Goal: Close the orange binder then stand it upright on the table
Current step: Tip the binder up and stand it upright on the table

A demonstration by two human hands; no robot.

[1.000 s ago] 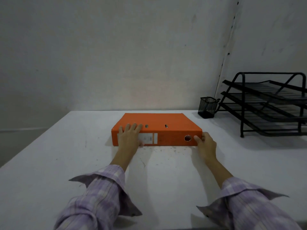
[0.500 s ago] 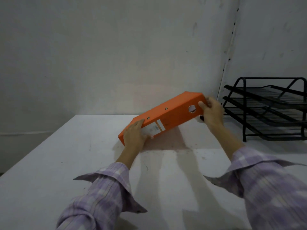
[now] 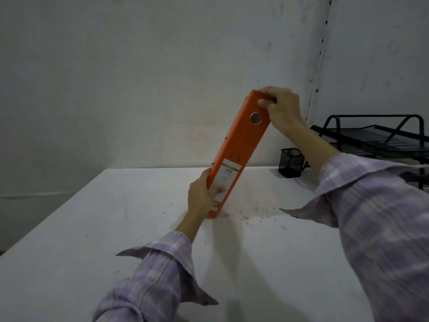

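The closed orange binder (image 3: 241, 145) is steeply tilted, its spine facing me with a white label low down and a round finger hole near the top. Its lower end rests on the white table (image 3: 92, 228); its top leans to the right. My left hand (image 3: 200, 196) grips the lower end beside the label, thumb across the spine. At the binder's top end, my right hand (image 3: 279, 105) is wrapped over the upper corner.
A black mesh pen cup (image 3: 291, 162) stands at the back of the table, right of the binder. A black wire letter tray (image 3: 376, 133) with stacked tiers sits at the far right. A white wall rises behind the table.
The binder lay flat a second ago. My right hand has lifted its right end up and over, swinging it from a shallow slant to nearly upright, while my left hand has held the lower end down.
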